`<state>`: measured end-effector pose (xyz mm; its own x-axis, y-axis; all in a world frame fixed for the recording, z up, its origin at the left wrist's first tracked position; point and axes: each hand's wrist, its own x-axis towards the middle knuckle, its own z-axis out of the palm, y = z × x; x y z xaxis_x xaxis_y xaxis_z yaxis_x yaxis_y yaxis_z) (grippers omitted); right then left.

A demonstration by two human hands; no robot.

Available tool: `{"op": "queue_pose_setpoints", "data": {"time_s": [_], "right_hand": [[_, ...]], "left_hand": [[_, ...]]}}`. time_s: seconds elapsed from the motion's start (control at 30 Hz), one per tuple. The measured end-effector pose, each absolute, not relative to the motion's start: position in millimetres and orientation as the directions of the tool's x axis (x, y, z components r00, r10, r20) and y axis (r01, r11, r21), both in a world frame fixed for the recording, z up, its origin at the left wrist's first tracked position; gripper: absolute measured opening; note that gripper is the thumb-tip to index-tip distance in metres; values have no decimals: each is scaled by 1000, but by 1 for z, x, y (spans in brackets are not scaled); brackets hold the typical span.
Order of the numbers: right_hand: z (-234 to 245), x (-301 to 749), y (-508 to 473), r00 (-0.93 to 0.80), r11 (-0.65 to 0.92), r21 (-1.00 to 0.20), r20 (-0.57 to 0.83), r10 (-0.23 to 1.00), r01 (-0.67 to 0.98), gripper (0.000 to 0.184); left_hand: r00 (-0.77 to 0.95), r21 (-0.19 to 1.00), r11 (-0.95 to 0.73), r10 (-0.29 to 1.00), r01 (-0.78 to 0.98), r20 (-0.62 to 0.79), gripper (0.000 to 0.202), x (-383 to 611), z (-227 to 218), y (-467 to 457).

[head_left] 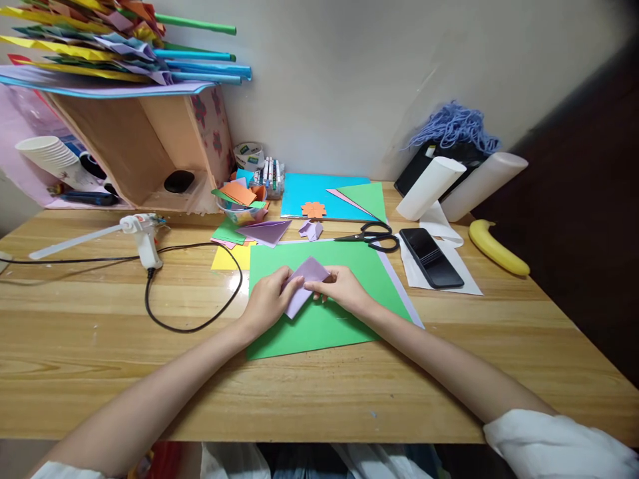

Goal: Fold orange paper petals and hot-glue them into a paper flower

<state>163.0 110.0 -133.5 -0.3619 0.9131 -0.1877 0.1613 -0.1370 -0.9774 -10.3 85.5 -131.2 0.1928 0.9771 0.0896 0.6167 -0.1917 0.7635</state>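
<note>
A folded piece of lilac paper (305, 284) is held between both my hands over a large green sheet (324, 319) on the wooden desk (100, 346). My left hand (267, 303) pinches its left side with the fingers closed on it. From the right, my right hand (342, 287) presses thumb and fingers onto the paper's edge. The fold stands slightly raised off the green sheet.
Black scissors (372, 236) and a phone (430, 257) lie behind the green sheet at the right, a banana (496, 248) farther right. A glue gun (142, 236) with a looping black cord (190, 319) is at the left. Paper scraps, a bowl (242, 211) and a blue sheet (314, 193) sit at the back.
</note>
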Motion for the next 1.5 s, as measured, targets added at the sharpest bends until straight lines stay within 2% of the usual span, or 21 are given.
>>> {"op": "queue_pose_setpoints", "data": {"time_s": [0.43, 0.6, 0.7, 0.83, 0.97, 1.03, 1.23, 1.37, 1.5], "right_hand": [[-137, 165, 117, -366, -212, -974, -171, 915, -74, 48], [-133, 167, 116, -530, -161, -983, -182, 828, 87, 39], [-131, 166, 114, -552, -146, -977, -210, 807, 158, 35], [-132, 163, 113, -462, -141, -983, -178, 869, 113, 37], [-134, 163, 113, -397, -107, -993, -118, 910, 48, 39], [-133, 164, 113, -397, -105, -994, -114, 911, 43, 39], [-131, 170, 116, -604, -113, -986, -165, 780, 123, 41], [-136, 168, 114, -549, -51, -988, -123, 827, 146, 41], [-139, 166, 112, -504, -30, -988, -105, 857, 153, 40]], "left_hand": [[150, 847, -130, 987, 515, 60, 35, -12, -130, 92], [120, 836, -151, 988, 528, 102, 34, -12, -128, 88], [120, 839, -166, 985, 518, 121, 33, -11, -128, 86], [121, 882, -133, 989, 451, 87, 34, -11, -129, 87], [253, 967, 20, 964, 253, -86, 34, -11, -127, 91], [278, 976, 70, 952, 204, -127, 34, -11, -126, 91], [198, 980, 93, 972, 176, -127, 35, -12, -131, 93], [234, 979, 54, 967, 196, -100, 37, -13, -133, 93], [304, 971, 96, 939, 218, -162, 38, -11, -131, 88]]}}
